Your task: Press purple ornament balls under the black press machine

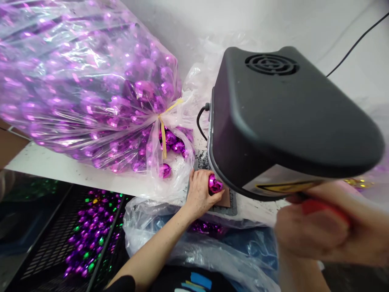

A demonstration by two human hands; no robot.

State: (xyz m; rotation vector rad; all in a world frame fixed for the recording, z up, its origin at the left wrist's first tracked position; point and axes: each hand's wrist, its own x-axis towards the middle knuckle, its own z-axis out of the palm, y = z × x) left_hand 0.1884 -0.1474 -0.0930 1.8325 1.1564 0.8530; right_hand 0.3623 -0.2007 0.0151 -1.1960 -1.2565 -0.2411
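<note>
My left hand (199, 192) grips a shiny magenta faceted bauble (214, 184) and holds it on a small brown pad (225, 199) under the overhanging head of a black machine (282, 117). My right hand (316, 231), blurred and close to the camera, is closed around a red handle (322, 207) at the machine's front. A huge clear plastic bag (82, 85) stuffed with purple baubles lies on the white table to the left, tied with a yellow band (164, 132). Loose baubles spill near its mouth.
A black mesh crate (54, 243) below the table edge holds purple and green baubles. Crumpled clear and blue plastic bags (219, 251) lie in front of me. A black cable (355, 44) runs across the white table behind the machine.
</note>
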